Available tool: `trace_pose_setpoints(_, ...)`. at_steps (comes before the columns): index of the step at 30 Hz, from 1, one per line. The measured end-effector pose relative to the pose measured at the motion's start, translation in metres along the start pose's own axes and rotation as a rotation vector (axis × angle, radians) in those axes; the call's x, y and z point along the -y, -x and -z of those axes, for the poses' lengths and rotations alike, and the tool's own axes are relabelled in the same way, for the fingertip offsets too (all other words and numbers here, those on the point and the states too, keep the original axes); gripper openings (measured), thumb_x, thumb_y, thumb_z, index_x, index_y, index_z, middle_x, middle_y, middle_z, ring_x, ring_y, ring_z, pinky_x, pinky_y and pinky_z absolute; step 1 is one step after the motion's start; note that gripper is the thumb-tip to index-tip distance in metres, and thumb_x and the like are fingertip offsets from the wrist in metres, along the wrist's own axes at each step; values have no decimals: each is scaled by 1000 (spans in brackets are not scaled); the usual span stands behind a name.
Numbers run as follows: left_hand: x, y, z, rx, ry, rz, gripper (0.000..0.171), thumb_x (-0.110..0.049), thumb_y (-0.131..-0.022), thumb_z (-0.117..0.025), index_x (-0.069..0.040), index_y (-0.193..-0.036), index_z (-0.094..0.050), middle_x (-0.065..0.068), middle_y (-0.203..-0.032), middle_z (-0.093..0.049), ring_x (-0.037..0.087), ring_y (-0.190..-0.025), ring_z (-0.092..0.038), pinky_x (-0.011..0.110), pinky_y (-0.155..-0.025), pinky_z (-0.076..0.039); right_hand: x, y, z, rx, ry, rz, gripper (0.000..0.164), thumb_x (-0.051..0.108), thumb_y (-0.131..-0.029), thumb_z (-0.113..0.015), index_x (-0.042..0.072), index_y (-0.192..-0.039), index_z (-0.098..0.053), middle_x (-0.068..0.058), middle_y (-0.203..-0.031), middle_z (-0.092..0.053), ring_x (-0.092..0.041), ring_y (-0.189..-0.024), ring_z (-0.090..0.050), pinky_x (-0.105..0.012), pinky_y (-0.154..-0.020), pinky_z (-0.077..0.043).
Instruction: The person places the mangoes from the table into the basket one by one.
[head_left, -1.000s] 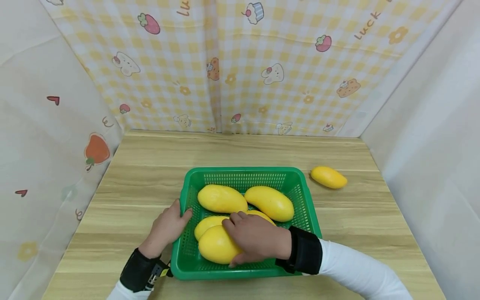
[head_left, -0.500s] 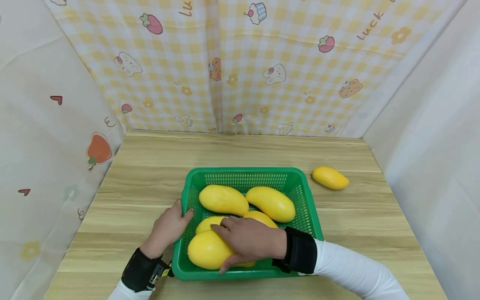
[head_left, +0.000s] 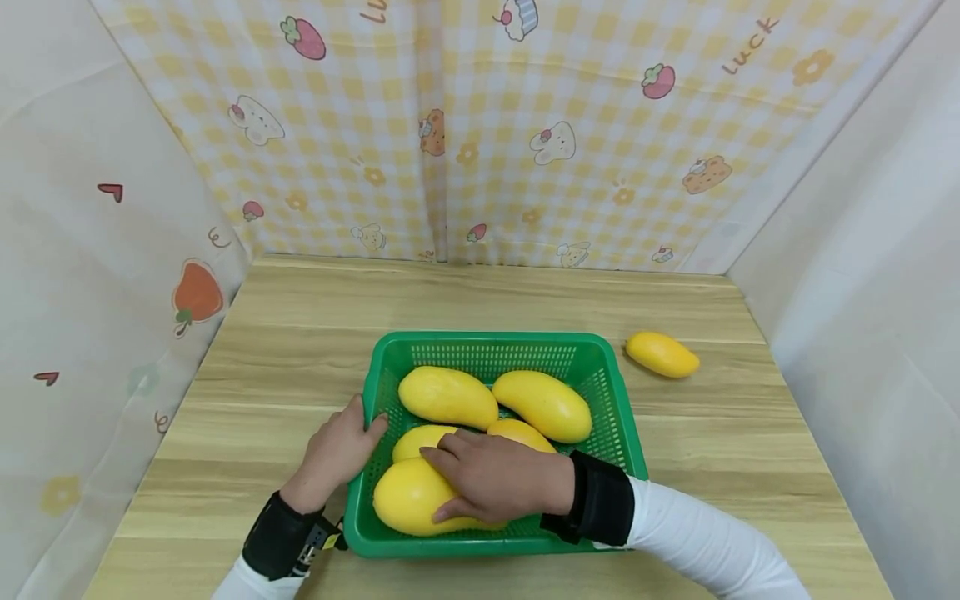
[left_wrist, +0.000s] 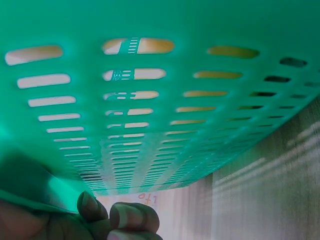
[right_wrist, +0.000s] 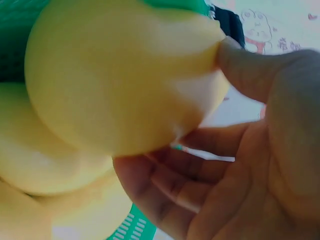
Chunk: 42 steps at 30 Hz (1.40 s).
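A green plastic basket (head_left: 495, 337) with slotted walls stands on the table, holding several yellow mangoes. My left hand (head_left: 337, 446) grips its left rim, thumb over the inside; in the left wrist view the fingertips (left_wrist: 127, 216) curl at the outer wall (left_wrist: 120, 165). At the basket's front left lies a large mango (head_left: 408, 496), held by my right hand (head_left: 502, 475) from its right side. In the right wrist view, thumb and fingers spread around that mango (right_wrist: 120, 75). Two mangoes lie along the back, one of them at left (head_left: 446, 395); others are partly hidden under the right hand.
A smaller mango (head_left: 663, 354) lies on the wooden table (head_left: 247, 367) to the right of the basket. A checked, printed cloth (head_left: 495, 125) hangs behind the table, and white cloth walls (head_left: 885, 250) enclose both sides.
My right hand has moved left and the front mango with it, closer to the basket's left wall. My left hand stays on the rim. The view has shifted slightly.
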<state>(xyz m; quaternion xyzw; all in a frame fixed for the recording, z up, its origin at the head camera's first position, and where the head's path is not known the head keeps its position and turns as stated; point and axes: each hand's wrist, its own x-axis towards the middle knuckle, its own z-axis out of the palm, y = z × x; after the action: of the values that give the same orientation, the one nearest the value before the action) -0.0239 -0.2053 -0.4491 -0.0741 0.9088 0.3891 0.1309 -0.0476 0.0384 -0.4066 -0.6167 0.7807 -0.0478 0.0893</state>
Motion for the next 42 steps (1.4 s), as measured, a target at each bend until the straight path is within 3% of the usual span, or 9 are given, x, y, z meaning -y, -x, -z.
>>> trace_pose_setpoints(5, -1, 0, 0, -1, -3, -2, 37, -23, -100, -45, 5, -124, -42, 9, -74, -59, 15, -53, -61, 29, -44, -51, 8, -4, -2, -28, 71, -44, 68, 57, -94, -45, 3, -136, -46, -4, -110, -56, -12, -93, -54, -19, -77, -48)
trace_pose_setpoints(12, 0, 0, 0, 0, -8, -12, 35, -22, -100, -45, 5, -122, -42, 7, -72, -57, 14, -53, -61, 28, -45, -52, 17, -8, 4, -21, 132, -101, 69, 60, -91, -47, 5, -133, -50, -3, -105, -57, -12, -89, -54, -19, -67, -46)
trace_pose_setpoints(19, 1, -1, 0, 8, -5, -18, 34, -21, -100, -44, 5, -122, -41, 7, -71, -56, 15, -54, -61, 29, -46, -52, 21, -9, 6, -4, 213, -124, 72, 63, -90, -45, 7, -135, -50, -2, -106, -57, -13, -88, -54, -21, -67, -48)
trace_pose_setpoints(29, 1, -1, 0, 12, 13, -14, 35, -22, -101, -44, 5, -123, -41, 8, -71, -57, 15, -54, -61, 29, -45, -52, 24, -9, 12, 57, 189, -179, 83, 70, -87, -42, 6, -140, -46, -2, -112, -57, -15, -96, -55, -24, -73, -48)
trace_pose_setpoints(34, 0, 0, 1, 6, 1, -15, 36, -22, -100, -44, 5, -124, -41, 8, -71, -57, 15, -54, -61, 29, -45, -52, 18, -1, 27, 95, 136, -246, 83, 68, -88, -42, 4, -140, -45, -5, -117, -58, -16, -104, -55, -24, -82, -48)
trace_pose_setpoints(42, -3, 2, 3, 13, 15, -16, 36, -22, -100, -44, 5, -125, -41, 7, -71, -56, 15, -55, -60, 29, -46, -51, -9, 24, 50, 27, 37, -352, 76, 60, -91, -47, 1, -138, -47, -11, -118, -58, -22, -103, -56, -29, -84, -49)
